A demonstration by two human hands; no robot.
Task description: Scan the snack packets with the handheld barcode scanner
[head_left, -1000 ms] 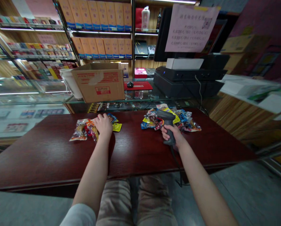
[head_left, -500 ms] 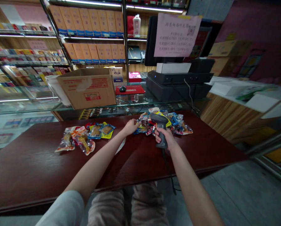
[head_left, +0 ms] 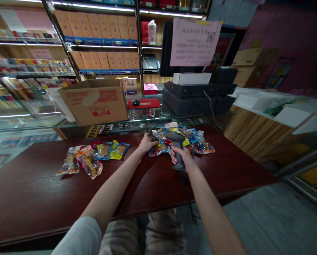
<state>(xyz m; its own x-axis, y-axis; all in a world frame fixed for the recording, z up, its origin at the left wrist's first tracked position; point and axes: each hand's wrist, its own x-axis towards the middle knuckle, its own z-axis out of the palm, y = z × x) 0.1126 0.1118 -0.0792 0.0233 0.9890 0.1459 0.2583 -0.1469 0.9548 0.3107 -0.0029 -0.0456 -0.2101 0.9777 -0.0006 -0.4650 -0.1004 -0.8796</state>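
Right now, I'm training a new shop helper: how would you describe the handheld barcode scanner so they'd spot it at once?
On the dark red wooden counter, find the right-hand heap of shiny snack packets. Over its front edge, the person's right hand grips a dark grey pistol-shaped barcode scanner, set apart from the packets by its black cable trailing down past the counter edge.

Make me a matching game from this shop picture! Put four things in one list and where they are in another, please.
Things:
1. barcode scanner
2. computer mouse
3. cardboard box
4. paper notice

Places:
A. on a red mat
B. left of the red mat
C. in the right hand
D. hanging in front of a dark screen

Right pairs: 1-C, 2-A, 3-B, 4-D
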